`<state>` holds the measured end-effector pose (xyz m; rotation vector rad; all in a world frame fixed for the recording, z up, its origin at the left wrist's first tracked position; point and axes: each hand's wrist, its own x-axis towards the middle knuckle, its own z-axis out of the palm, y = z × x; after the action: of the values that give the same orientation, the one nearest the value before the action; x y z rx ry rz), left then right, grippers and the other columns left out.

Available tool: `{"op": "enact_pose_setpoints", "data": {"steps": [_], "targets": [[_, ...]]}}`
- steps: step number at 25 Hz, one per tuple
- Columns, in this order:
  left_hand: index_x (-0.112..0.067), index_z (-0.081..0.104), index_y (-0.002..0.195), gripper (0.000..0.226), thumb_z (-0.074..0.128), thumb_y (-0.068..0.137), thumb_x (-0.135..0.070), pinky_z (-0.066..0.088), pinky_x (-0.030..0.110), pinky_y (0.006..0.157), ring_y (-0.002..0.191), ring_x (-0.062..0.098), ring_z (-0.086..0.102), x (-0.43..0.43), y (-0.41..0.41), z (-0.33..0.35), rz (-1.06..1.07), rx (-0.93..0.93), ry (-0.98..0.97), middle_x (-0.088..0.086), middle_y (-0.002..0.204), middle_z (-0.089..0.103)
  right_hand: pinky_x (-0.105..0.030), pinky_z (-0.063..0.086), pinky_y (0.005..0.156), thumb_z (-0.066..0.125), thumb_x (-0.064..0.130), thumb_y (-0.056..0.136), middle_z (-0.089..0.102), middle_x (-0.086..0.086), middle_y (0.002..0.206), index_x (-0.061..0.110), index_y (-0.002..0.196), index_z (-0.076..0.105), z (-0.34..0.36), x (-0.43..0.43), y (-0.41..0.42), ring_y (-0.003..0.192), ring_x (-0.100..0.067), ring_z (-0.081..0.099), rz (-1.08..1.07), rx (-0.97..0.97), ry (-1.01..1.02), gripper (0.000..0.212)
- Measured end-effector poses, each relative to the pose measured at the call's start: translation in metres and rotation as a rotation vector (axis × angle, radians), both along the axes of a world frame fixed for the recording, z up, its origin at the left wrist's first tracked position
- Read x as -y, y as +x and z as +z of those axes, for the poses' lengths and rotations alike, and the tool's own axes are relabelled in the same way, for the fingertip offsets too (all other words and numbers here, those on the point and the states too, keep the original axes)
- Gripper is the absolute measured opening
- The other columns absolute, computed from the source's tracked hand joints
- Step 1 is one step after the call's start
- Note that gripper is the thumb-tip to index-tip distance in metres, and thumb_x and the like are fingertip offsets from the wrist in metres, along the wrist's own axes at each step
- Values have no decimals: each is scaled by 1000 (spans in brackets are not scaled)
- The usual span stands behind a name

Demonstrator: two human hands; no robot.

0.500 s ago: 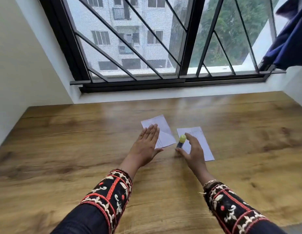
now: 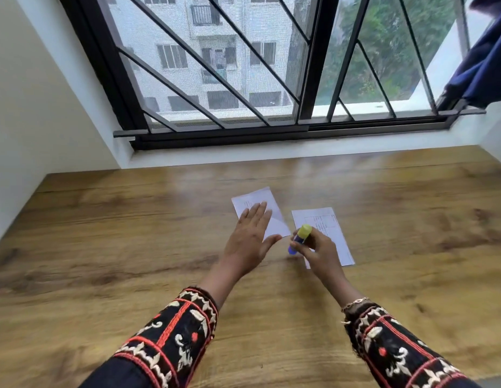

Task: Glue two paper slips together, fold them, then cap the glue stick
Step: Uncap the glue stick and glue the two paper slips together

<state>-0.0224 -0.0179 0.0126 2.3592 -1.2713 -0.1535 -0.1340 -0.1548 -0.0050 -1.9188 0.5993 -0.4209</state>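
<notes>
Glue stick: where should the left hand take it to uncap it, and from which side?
Probably by the yellow cap, coming from above-left. The glue stick tilts upward with its cap end clear, while the right hand wraps the blue body below it.

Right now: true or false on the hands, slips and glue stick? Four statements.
1. The left hand lies flat on the left white paper slip. True.
2. The right hand is empty. False: it grips the blue glue stick with a yellow cap.
3. The two slips overlap. False: the right white paper slip lies apart from the left one.
4. The glue stick's cap is on. True.
</notes>
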Motion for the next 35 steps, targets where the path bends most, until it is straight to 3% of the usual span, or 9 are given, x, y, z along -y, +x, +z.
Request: {"op": "enact_pose_setpoints", "data": {"steps": [3,6,10,12,16,20,24,29,35], "targets": [[-13,49,131,54,65,83,-32,30,26,110,132,13,38,7,-20,24,47,-399,-287,3,142,46,-19,49,70,68,12,78,68,6,82,26,81,61,11,-1,-12,77,0,64,105,11,71,16],[-18,56,123,54,76,74,-28,38,18,97,121,6,49,6,-38,30,77,-610,-327,-3,128,59,-28,49,68,69,25,72,66,0,86,32,79,62,22,-5,-19,77,-11,62,80,57,84,11],[-17,62,112,49,78,67,-23,52,38,92,100,16,66,6,-51,21,52,-683,-387,7,103,71,-38,48,66,70,28,61,64,0,80,20,78,66,34,-3,-21,71,-19,58,95,52,97,20],[-15,63,109,41,76,71,-11,57,40,83,86,22,69,7,-57,22,97,-662,-436,13,91,72,-44,51,68,73,15,66,66,-1,80,14,82,68,38,-1,-24,71,-21,60,146,39,77,17],[-16,62,110,35,70,78,-5,58,30,78,78,20,68,9,-64,27,96,-599,-460,12,82,68,-45,55,73,72,4,72,70,-15,80,21,81,67,55,-1,-28,76,-32,66,185,31,94,20],[-10,64,101,28,70,75,-1,58,39,75,78,21,66,9,-66,23,144,-471,-456,9,84,67,-29,55,58,68,22,78,67,-10,68,19,75,66,77,4,-27,61,-19,64,195,-8,7,6],[-7,64,91,23,74,71,-5,54,41,74,78,20,61,9,-68,20,166,-334,-398,6,86,65,-14,41,44,65,40,78,58,4,51,8,72,63,96,10,-21,40,0,53,177,-177,-247,33],[-6,63,79,20,77,64,-1,52,46,70,73,26,61,6,-68,25,206,-372,-393,8,79,65,-29,41,56,66,28,81,57,1,61,8,80,62,102,9,-23,57,-13,50,309,-249,-373,21],[-7,65,78,19,76,65,1,51,45,72,74,25,61,2,-70,26,211,-407,-354,4,78,64,-22,33,56,63,21,82,48,13,70,15,95,59,105,10,-29,66,-12,46,485,-304,-513,14]]}}
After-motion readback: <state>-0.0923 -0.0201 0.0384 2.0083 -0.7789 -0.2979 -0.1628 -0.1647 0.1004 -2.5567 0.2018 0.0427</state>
